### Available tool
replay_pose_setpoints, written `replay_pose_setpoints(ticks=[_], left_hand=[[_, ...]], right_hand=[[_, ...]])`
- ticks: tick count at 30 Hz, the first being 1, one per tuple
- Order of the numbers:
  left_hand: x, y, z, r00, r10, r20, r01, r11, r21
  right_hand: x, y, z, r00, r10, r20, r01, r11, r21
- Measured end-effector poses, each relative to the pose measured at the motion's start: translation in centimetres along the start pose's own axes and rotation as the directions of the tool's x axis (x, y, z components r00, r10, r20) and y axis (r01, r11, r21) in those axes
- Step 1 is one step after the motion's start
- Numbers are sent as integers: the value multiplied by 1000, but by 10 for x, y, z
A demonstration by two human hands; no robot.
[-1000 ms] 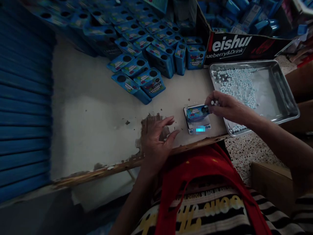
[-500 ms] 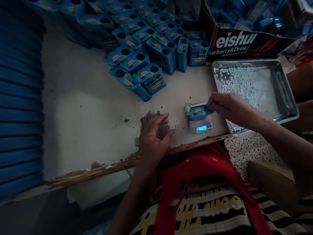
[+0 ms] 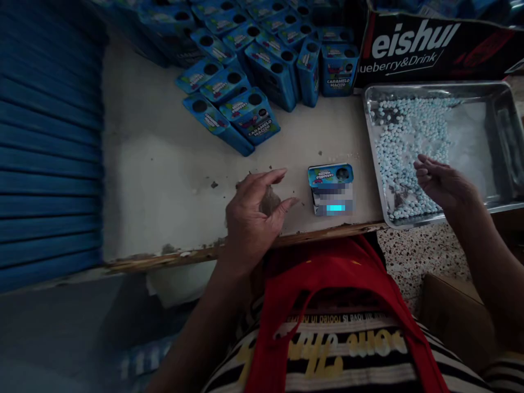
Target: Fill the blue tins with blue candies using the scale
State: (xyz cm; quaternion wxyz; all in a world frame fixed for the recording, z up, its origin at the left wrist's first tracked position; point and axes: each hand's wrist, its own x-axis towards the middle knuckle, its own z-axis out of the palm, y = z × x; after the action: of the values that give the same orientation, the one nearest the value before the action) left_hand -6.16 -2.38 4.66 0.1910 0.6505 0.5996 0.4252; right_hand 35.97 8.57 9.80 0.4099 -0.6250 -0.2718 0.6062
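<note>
Here, the left hand (image 3: 254,213) is spread over the counter (image 3: 164,218), thumb away from the fingers. Just to its right, a blue box (image 3: 321,176) sits on a scale (image 3: 335,207). Farther right, the right hand (image 3: 450,185) bunches its fingers above candies (image 3: 434,123) in a metal tray (image 3: 470,139); whether it pinches any, I cannot tell. Beyond the left hand stand other boxes (image 3: 256,114).

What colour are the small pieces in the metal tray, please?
The small pieces are pale blue to white, clearest in the head view.
</note>
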Motion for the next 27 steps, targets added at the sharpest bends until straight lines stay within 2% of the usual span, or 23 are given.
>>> replay_pose_setpoints(ticks=[3,5,10,13,15,17,19,21,24,26,27], left_hand=[[6,10,2,999,27,26,-28,999,43],[9,14,3,999,40,38,-42,997,62],[12,18,8,995,73,61,-79,991,105],[14,17,12,992,93,82,-101,990,100],[16,15,13,988,110,113,-119,990,79],[20,15,16,984,113,141,-123,990,69],[26,19,22,981,118,156,-129,990,62],[36,27,34,971,157,181,-168,985,45],[53,45,52,907,235,349,-260,965,24],[62,54,52,861,244,446,-291,956,39],[65,56,45,861,243,447,-297,953,53]], right_hand=[[-9,0,27,985,-32,171,48,995,-89],[-16,-6,49,951,-73,299,127,978,-166],[-35,-23,101,792,-160,589,408,857,-315],[-41,-24,125,695,-212,687,579,732,-360],[-41,-21,135,659,-235,714,653,650,-389],[-42,-18,139,656,-248,713,682,598,-420],[-42,-18,137,674,-248,696,667,610,-428],[-41,-23,130,715,-249,653,606,687,-401],[-25,-34,119,816,-252,520,456,834,-311],[-6,-38,120,858,-231,458,383,883,-273],[4,-38,124,862,-217,458,371,887,-277]])
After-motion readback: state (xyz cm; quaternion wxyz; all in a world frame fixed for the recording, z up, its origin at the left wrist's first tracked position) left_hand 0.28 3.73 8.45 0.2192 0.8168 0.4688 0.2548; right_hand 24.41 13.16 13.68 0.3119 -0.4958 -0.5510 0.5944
